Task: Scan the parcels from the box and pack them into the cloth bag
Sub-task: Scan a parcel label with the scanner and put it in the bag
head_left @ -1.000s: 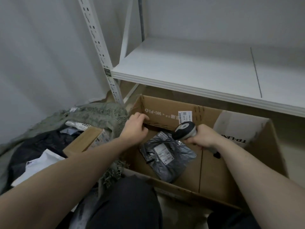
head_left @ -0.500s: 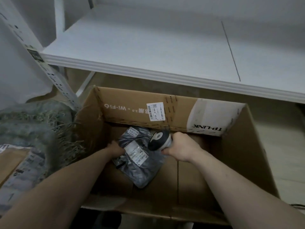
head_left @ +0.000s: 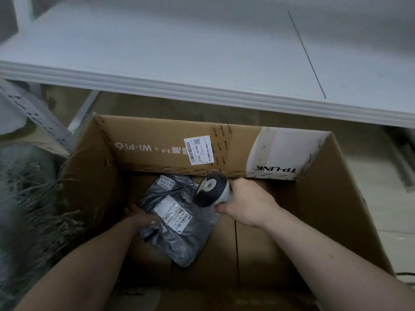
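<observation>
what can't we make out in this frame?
- Left hand: fingers hidden under the dark grey plastic parcel, head view; grip unclear.
- White parcel label: print too small.
- Grey-green cloth bag: cut off by left edge, blurred.
- Black-and-white handheld scanner: handle hidden by right hand.

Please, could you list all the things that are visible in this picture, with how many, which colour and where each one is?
cardboard box: 1, brown, open, centre, on the floor
parcel: 1, dark grey plastic with white labels, on the box's bottom
scanner: 1, black and grey, above the parcel's right side
label on box wall: 1, white, far inner wall
cloth bag: 1, grey-green, left of the box
shelf: 1, white, behind the box
left hand: 1, at the parcel's left edge, fingers hidden
right hand: 1, grips the scanner
</observation>
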